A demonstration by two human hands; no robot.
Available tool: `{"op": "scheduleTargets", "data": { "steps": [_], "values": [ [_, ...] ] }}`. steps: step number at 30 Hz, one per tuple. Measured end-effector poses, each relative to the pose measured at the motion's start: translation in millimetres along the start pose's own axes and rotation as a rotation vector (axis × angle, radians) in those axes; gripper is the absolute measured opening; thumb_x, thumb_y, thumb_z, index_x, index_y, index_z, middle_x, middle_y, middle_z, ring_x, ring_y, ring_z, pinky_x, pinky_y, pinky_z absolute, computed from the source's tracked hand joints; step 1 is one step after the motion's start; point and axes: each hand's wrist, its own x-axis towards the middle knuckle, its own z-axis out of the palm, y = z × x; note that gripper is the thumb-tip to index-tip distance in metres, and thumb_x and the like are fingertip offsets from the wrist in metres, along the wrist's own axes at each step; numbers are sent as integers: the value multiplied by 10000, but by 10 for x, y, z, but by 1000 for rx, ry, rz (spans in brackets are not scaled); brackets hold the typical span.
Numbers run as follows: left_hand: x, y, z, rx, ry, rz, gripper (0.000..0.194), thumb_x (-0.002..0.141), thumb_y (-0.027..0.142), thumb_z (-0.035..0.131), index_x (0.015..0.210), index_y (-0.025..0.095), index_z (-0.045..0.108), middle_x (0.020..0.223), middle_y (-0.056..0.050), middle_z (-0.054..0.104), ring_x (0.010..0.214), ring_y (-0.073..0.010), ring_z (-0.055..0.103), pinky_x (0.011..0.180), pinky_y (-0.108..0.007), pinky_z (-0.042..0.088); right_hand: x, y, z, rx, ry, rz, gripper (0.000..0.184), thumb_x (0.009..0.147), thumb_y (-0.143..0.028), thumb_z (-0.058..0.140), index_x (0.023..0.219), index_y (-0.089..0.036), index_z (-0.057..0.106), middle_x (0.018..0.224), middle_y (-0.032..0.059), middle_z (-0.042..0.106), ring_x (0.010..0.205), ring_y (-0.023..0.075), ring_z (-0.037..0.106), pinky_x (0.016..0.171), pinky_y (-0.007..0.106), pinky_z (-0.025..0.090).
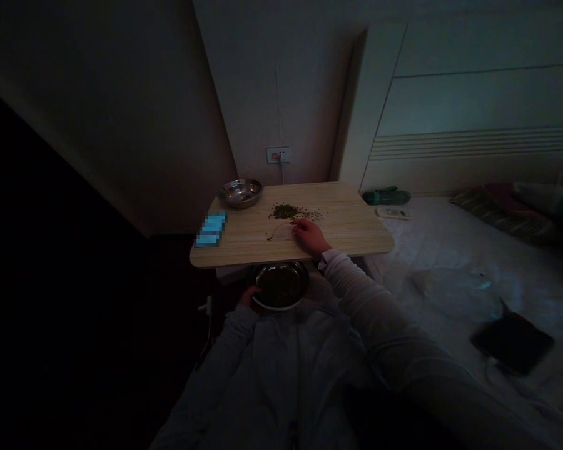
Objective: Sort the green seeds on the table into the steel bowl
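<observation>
My right hand (308, 236) lies palm down on a light wooden table (356, 225), its fingers curled toward a small heap of dark green grains (286, 211) with a few scattered grains beside it. Whether anything sits under those fingers is hidden. My left hand (249, 296) grips the left rim of a steel bowl (281, 285) held just below the table's near edge; the bowl holds dark grains. A second, shiny steel bowl (240, 192) stands at the table's far left corner.
A blue blurred patch (211, 229) lies on the table's left side. A wall socket (278, 154) is behind the table. To the right is a bed with a remote (393, 213), a green bottle (385, 197), pillows and a dark flat object (512, 342).
</observation>
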Motion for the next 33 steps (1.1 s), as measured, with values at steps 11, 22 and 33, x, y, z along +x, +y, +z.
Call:
{"op": "scheduleTargets", "data": {
  "steps": [11,22,33],
  "values": [
    [-29,23,38,35,92,-11,336,581,38,502,842,127,693,517,-42,679,701,-263,690,713,-392,539,0,-12,21,53,-5,5,270,703,-203,519,950,-193,624,771,0,623,670,120,562,742,306,466],
    [-22,28,0,39,70,-5,339,628,43,488,894,127,680,519,-32,675,722,-244,692,779,-384,524,-33,-63,-11,-3,-24,-6,231,692,-202,552,901,-190,650,747,3,626,688,136,560,758,324,461],
    [-20,26,7,-28,90,13,318,610,38,502,832,169,688,553,-32,683,766,-260,684,776,-388,514,-17,-35,3,66,-48,19,216,687,-184,573,889,-194,650,727,-13,636,680,120,567,755,308,464]
  ]
}}
